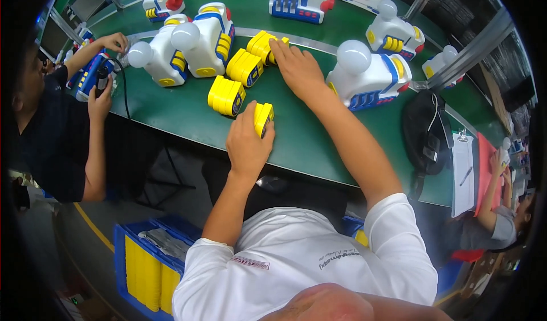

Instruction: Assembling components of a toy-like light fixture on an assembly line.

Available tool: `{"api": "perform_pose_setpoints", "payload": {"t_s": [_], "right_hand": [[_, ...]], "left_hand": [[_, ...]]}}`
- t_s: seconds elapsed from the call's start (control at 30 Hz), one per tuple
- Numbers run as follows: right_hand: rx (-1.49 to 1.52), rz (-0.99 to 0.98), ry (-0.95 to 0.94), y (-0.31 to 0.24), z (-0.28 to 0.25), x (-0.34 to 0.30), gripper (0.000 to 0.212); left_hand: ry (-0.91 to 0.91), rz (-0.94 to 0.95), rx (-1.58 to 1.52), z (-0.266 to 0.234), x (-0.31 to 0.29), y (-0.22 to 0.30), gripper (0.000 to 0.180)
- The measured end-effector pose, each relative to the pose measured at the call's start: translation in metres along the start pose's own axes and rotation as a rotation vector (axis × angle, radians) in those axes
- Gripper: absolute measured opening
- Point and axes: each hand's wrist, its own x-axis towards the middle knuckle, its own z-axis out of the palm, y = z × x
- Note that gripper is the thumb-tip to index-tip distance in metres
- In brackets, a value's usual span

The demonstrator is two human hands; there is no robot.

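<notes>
Near the front edge of the green table, my left hand [246,141] is closed round a yellow ridged block [264,117] with a dark face. Farther off, my right hand [298,69] reaches over the table, its fingertips bent onto the right end of another yellow ridged block [260,46]; the thumb is hidden. Between the hands, two similar blocks, a middle one [244,66] and a nearer one [223,94], form a slanting row with it. Their faces carry blue and dark labels.
White-and-blue toy machines with clear domes stand left [208,47] and right [370,76] of the blocks. A black bag [423,130] and a clipboard [462,170] lie at right. A blue crate [121,258] of yellow parts is below. A co-worker [62,133] holds a dark corded tool at left.
</notes>
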Motion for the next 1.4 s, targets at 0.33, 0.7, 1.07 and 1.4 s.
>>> {"api": "perform_pose_setpoints", "payload": {"t_s": [0.33,0.7,1.07,1.4], "right_hand": [[0.162,-0.008,-0.079,-0.010,-0.043,-0.029,0.016],[1.159,0.612,-0.322,-0.032,-0.129,-0.111,0.066],[0.876,0.541,-0.237,-0.003,-0.155,-0.164,0.067],[0.937,0.956,0.002,0.013,-0.180,-0.190,0.061]], "left_hand": [[-0.013,-0.079,0.047,-0.004,-0.002,-0.004,0.057],[-0.504,-0.175,-0.548,-0.007,-0.022,0.047,0.083],[-0.485,0.024,-0.573,0.018,0.032,0.034,0.073],[-0.846,0.111,-0.988,0.114,0.112,0.065,0.106]]}}
